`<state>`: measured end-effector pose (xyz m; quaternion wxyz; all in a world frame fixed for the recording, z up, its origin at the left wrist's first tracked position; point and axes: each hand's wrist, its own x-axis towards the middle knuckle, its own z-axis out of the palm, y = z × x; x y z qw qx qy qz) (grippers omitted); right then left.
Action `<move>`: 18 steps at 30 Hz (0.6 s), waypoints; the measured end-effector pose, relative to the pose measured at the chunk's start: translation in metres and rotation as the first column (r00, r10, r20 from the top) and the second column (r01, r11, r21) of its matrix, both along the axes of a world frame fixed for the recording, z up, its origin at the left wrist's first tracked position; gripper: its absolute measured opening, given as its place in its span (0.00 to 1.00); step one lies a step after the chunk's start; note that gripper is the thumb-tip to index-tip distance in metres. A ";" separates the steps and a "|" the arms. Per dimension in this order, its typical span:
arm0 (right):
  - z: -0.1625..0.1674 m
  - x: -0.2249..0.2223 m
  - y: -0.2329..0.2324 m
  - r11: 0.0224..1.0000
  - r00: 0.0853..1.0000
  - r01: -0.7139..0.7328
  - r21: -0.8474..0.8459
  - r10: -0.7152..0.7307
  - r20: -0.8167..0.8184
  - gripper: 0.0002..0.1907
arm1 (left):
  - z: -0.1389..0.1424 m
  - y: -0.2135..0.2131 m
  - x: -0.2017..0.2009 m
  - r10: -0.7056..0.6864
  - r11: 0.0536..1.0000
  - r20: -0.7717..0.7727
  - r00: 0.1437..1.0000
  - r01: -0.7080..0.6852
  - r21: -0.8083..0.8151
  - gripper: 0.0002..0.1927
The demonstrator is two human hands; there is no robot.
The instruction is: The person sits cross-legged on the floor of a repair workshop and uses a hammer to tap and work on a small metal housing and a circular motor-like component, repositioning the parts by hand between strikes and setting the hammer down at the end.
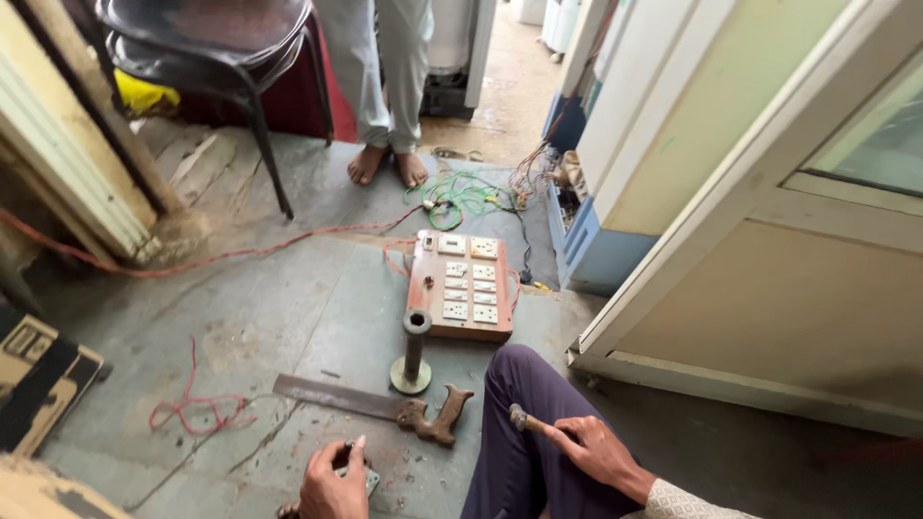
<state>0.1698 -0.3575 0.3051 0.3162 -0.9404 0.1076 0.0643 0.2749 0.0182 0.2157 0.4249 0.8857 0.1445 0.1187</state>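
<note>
My left hand (332, 483) rests low on the concrete floor, fingers pinched on a small grey metal piece (365, 478). My right hand (596, 447) lies on my purple trouser leg (524, 423) and grips a wooden handle with a dark end (521, 418), probably a hammer. Just ahead of my left hand lies a hand saw (361, 402) with a brown wooden grip. Beyond it stands an upright metal cylinder on a round base (413, 351).
A wooden switch and socket board (461, 285) lies on the floor with red (192, 408) and green wires (461, 192) around it. Another person's bare feet (385, 165) stand beside stacked black chairs (212, 48). A door frame and panel (750, 288) rise on the right.
</note>
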 end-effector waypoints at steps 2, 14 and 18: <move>-0.003 0.001 -0.001 1.000 0.998 0.007 0.020 -0.009 0.066 0.20 | 0.016 0.002 -0.006 0.018 1.000 -0.024 1.000 -0.017 0.018 0.14; -0.038 0.015 -0.053 0.982 0.995 -0.096 0.161 0.091 0.038 0.18 | 0.001 -0.016 0.002 0.108 0.994 0.134 0.985 -0.103 -0.049 0.19; -0.053 0.011 -0.071 0.930 0.992 -0.122 0.346 0.122 0.021 0.19 | -0.028 -0.016 -0.002 0.074 0.970 0.335 0.939 0.010 -0.242 0.17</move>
